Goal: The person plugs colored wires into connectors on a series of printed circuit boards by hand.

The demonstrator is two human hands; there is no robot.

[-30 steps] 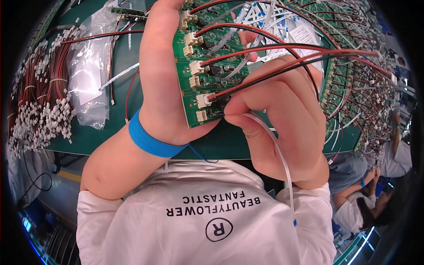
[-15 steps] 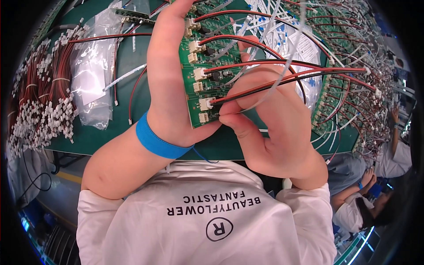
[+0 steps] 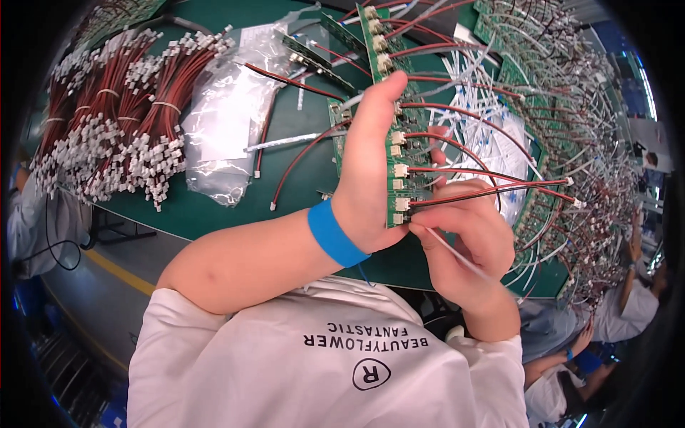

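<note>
My left hand [image 3: 367, 160] grips a long green circuit board [image 3: 395, 160] by its left side, thumb reaching up along it. The board is held up off the table, with a row of white connectors down its edge. Several red-and-black wire leads [image 3: 492, 175] run from these connectors to the right. At the board's near end, my right hand [image 3: 474, 246] is closed in a pinch on a thin white flat cable [image 3: 457, 255], fingertips against the board's lower corner. Whether the cable's end sits in a connector is hidden by the fingers.
Bundled red-and-black leads [image 3: 160, 110] with white plugs lie at the left of the green table [image 3: 292, 171], beside a clear plastic bag [image 3: 225, 128]. Loose white flat cables [image 3: 492, 146] lie behind my right hand. Wired boards [image 3: 564, 107] fill the right; a co-worker [image 3: 556, 389] sits beyond.
The view has shifted, and the board is now seen more edge-on. My right hand stays at its near end, and the white cable now trails toward me from the pinch.
</note>
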